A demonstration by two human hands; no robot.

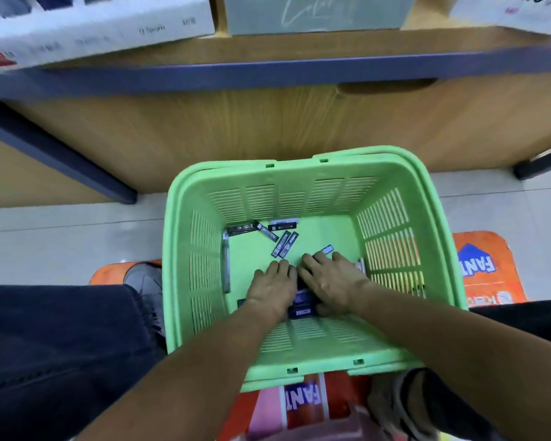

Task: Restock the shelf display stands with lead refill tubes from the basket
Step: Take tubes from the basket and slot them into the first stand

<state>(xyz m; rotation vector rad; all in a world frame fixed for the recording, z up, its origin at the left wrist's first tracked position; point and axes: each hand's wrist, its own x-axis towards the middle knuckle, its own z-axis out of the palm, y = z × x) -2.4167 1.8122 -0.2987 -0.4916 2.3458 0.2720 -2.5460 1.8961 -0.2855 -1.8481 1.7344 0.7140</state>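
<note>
hands down in green basket (306, 345) on floor below wooden shelf (268, 49) — left hand (272, 286) and right hand (330, 278) side by side, knuckles up, fingers close together and curled over small pile of dark lead refill tubes (301, 302). whether pinching or merely covering — cannot tell. more tubes (283, 243) scattered along far and left walls.

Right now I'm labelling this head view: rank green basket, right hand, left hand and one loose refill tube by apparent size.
1. green basket
2. right hand and left hand: alike, not ranked
3. loose refill tube
</note>
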